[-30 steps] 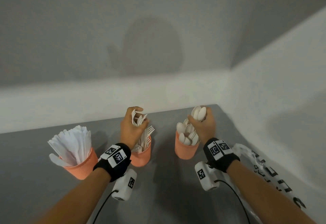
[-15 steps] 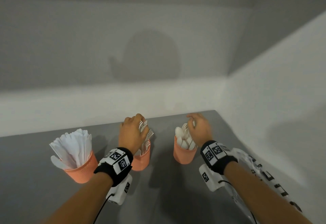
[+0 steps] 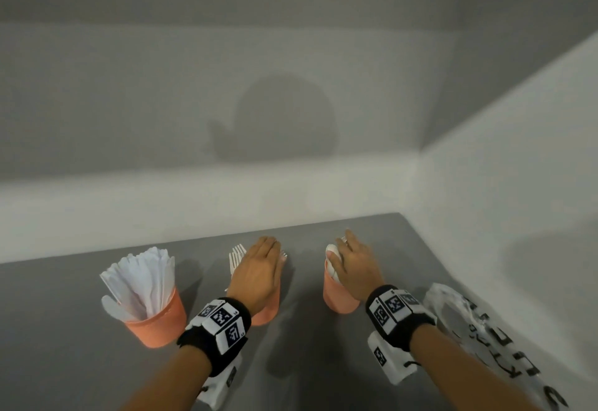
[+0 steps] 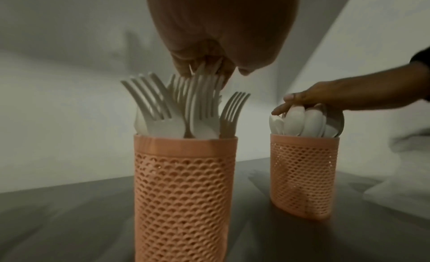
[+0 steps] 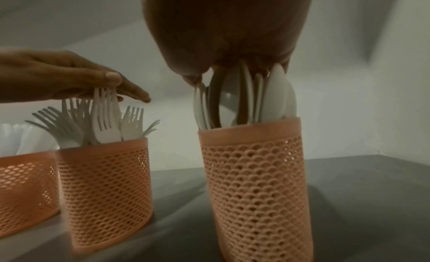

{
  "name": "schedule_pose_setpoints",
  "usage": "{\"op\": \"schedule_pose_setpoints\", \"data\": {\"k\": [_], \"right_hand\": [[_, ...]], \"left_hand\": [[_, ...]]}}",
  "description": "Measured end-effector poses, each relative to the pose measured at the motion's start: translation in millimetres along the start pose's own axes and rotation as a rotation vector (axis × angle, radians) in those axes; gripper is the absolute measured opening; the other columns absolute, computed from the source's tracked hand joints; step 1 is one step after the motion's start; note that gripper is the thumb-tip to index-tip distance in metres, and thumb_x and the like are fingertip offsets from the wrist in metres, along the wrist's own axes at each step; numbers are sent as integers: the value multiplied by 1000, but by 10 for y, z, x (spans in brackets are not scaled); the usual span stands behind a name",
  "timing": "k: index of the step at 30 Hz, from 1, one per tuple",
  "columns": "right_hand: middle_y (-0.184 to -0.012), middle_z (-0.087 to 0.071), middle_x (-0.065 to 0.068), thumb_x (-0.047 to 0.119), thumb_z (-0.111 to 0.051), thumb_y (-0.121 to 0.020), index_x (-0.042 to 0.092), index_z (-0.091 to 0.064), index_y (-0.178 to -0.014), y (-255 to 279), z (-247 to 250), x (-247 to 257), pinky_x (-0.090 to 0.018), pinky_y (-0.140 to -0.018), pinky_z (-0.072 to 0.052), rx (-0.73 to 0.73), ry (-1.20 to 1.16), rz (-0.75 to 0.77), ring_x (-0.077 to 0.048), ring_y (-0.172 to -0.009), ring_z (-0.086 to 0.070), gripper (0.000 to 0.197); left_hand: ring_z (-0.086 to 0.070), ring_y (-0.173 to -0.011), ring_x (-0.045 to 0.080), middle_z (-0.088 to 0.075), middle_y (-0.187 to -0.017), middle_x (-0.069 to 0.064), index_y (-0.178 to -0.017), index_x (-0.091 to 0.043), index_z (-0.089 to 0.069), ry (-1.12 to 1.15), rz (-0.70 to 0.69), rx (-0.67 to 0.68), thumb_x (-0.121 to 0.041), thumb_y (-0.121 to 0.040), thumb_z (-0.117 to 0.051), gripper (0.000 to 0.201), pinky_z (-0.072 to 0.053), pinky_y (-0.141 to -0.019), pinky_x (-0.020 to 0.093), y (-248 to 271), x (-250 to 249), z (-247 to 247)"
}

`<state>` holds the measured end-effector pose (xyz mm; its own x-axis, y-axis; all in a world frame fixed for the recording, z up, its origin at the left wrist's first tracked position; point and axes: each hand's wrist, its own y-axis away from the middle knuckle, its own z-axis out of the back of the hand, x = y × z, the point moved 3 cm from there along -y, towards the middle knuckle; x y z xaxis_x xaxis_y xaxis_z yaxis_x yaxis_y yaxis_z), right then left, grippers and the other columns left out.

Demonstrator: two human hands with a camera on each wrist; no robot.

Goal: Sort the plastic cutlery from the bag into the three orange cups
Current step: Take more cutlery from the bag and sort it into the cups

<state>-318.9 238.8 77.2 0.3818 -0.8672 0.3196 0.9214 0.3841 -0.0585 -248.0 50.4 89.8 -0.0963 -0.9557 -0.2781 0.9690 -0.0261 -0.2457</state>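
Three orange mesh cups stand in a row on the grey table. The left cup (image 3: 158, 326) holds white knives (image 3: 142, 274). My left hand (image 3: 260, 273) lies flat, fingers straight, on the tips of the white forks (image 4: 167, 109) in the middle cup (image 4: 186, 192). My right hand (image 3: 354, 265) rests flat on the white spoons (image 5: 256, 96) in the right cup (image 5: 256, 183). Neither hand grips anything. In the head view the hands hide most of the forks (image 3: 236, 258) and spoons (image 3: 331, 253).
A crumpled clear plastic bag (image 3: 485, 329) with black print lies at the right, against the white side wall. A white back wall rises just behind the cups. Bare grey table (image 3: 307, 362) shows between my forearms.
Both hands held bundles above the cups, forks in the left and spoons in the right. They lowered them in, let go, and now lie flat on top.
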Motion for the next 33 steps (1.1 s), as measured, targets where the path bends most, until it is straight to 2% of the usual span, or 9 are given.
{"op": "schedule_pose_setpoints", "data": {"k": [3,6,9,12,15,19,24,27,33], "right_hand": [[-155,-20,-15,54,-23,-89,10,-37,-142,-9,72,-16,-34,-116,-15,-70,-66,-19,-27,-144,-19,70],[-156,-15,-16,59,-4,-79,13,-32,-145,-31,39,-9,-35,-117,-11,0,-6,6,-28,-145,-14,85],[-157,-11,-17,44,-5,-86,14,-28,-146,-57,4,-36,-34,-117,-10,37,34,10,-27,-145,-14,70],[-158,-4,-13,36,-19,-100,22,-19,-149,-101,35,-59,-43,-117,-5,19,61,9,-27,-146,-7,50],[-158,-9,-13,34,-21,-101,28,-30,-145,-126,-1,-57,-44,-116,-11,66,80,10,-28,-144,-16,45],[-157,-11,-13,35,-22,-101,28,-30,-145,-136,-14,-59,-45,-116,-13,88,73,14,-27,-143,-19,45],[-158,-5,-13,47,-27,-98,28,-28,-146,-116,-13,-41,-48,-116,-9,136,101,16,-29,-145,-12,52],[-158,-3,-13,47,-27,-97,26,-26,-147,-121,-8,-65,-48,-116,-11,148,143,29,-30,-144,-13,54],[-158,7,-13,61,-27,-92,25,-16,-149,-142,-1,-57,-52,-116,-6,218,162,15,-31,-146,-3,69]], "left_hand": [[-17,-145,24,-15,-157,9,-146,-7,-26,-41,56,38,-55,-81,3,86,-9,-118,33,24,10,12],[-15,-146,22,-12,-158,9,-147,-7,-20,-88,123,135,-58,-70,15,99,-7,-118,32,90,40,-38],[-8,-147,23,-10,-158,9,-147,-8,-20,-145,158,170,-56,-68,16,99,-4,-119,36,154,57,-136],[-7,-147,25,-8,-158,10,-150,-15,-11,-114,191,85,-54,-74,13,89,-4,-118,39,172,59,-130],[-13,-146,24,-17,-157,8,-149,-17,-15,-103,167,125,-50,-76,14,85,-11,-118,37,145,27,-174],[-17,-145,24,-20,-156,10,-148,-11,-18,-40,238,117,-31,-98,-21,54,-12,-118,36,61,29,-162],[-12,-146,23,-16,-157,8,-149,-10,-13,-119,294,114,-48,-93,-2,68,-9,-119,38,119,-40,-181],[-7,-147,24,-9,-158,10,-149,-9,-6,-99,322,149,-56,-94,-22,74,-5,-119,40,84,-45,-183],[-4,-147,25,-3,-159,11,-149,-9,-1,-68,342,225,-62,-90,-33,86,-6,-119,42,44,-61,-131]]}}
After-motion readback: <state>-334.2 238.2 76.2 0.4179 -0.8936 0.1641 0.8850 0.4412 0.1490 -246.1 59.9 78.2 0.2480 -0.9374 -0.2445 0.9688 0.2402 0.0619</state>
